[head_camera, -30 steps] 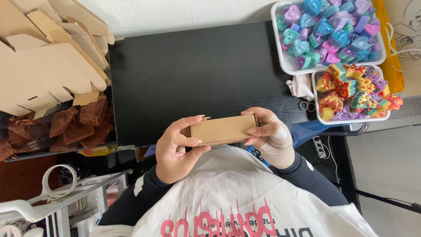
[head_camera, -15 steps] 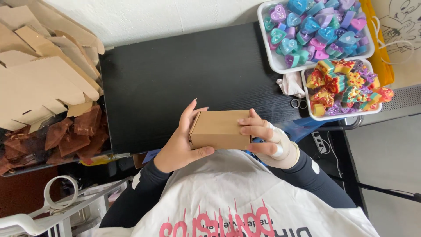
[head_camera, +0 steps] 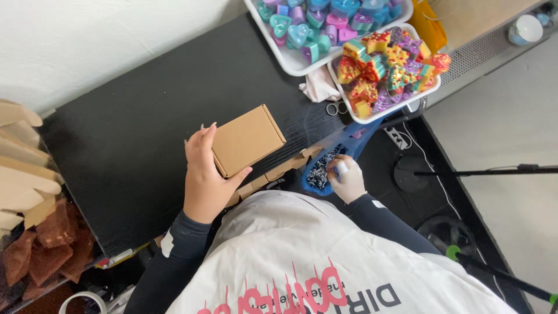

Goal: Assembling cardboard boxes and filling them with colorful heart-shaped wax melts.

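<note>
Holding a closed cardboard box over a black table

Gripping from the near side, the left hand [head_camera: 204, 174] wraps its fingers and thumb around a small brown cardboard box [head_camera: 248, 140], lid shut, tilted just above the black table [head_camera: 128, 134]. Off the table's near edge, the right hand [head_camera: 347, 179] dips into a blue bag [head_camera: 334, 157] of dark shredded filler, fingers curled on a pinch of it. Two white trays sit at the far right corner: one [head_camera: 290, 61] of heart-shaped pieces, one [head_camera: 372, 113] of multicoloured pieces. Small scissors [head_camera: 333, 108] lie beside them. Flat cardboard blanks [head_camera: 23, 163] are stacked at left
</note>
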